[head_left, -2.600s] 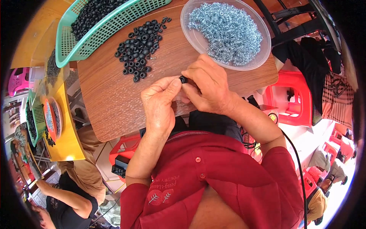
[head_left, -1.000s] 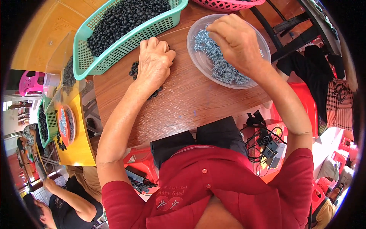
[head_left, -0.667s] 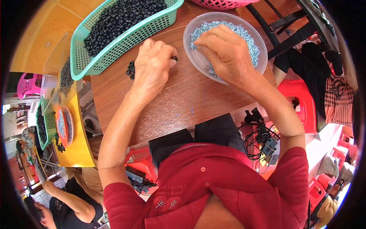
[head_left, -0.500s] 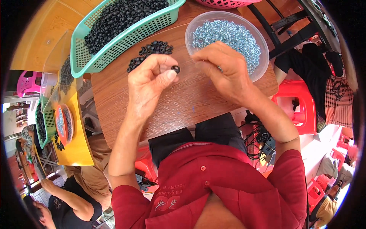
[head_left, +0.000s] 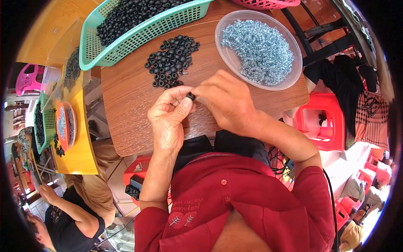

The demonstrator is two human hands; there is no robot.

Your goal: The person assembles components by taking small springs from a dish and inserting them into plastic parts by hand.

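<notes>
My left hand (head_left: pixel 168 113) pinches a small black ring-shaped piece (head_left: pixel 190 96) with a hole between thumb and forefinger. Against that piece come the fingertips of my right hand (head_left: pixel 228 103), pressed together; whatever they hold is hidden. Just beyond my hands, a loose pile of similar black pieces (head_left: pixel 172 61) lies on the brown wooden table (head_left: pixel 126 113). A few tiny shiny bits (head_left: pixel 183 72) lie at the pile's right edge. To the far right stands a clear round tub (head_left: pixel 219 48) of small pale-blue coil-like pieces (head_left: pixel 260 50), probably springs.
A green plastic basket (head_left: pixel 138 40) full of black pieces stands at the table's far left. A pink basket (head_left: pixel 268 3) is at the far edge. Red stools (head_left: pixel 333 122) stand to the right. On the left, a person (head_left: pixel 79 210) sits beside a yellow table (head_left: pixel 84 155).
My right hand has moved down and left, away from the tub, to meet the black piece in my left hand. The view has shifted, uncovering more of the black pile.
</notes>
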